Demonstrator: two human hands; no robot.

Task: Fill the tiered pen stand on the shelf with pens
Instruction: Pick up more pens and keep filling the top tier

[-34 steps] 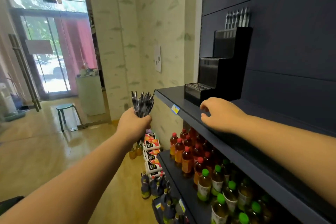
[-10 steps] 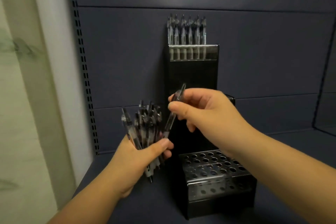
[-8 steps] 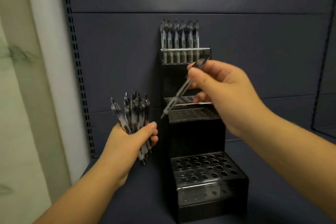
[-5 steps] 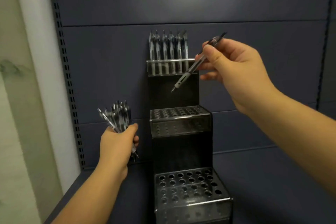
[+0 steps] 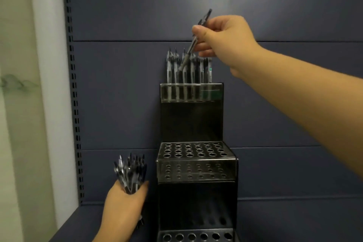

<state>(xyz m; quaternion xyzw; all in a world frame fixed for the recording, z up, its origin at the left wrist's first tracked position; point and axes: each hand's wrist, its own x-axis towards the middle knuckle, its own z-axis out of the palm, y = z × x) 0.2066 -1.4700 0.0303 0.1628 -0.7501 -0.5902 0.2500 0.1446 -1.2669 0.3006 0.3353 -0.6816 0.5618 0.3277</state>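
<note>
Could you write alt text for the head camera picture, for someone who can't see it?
A person's right hand pinches a single pen, tilted, its tip among the pens standing in the top tier of a black tiered pen stand. The left hand grips a bundle of pens beside the stand; the middle tier's holes are empty.

Pen stand (image 5: pixel 191 120) on shelf (image 5: pixel 294 222); pen bundle (image 5: pixel 130 173) just left.

Right hand (image 5: pixel 222 37) raised, pinching; left hand (image 5: pixel 122 212) low, gripping.
</note>
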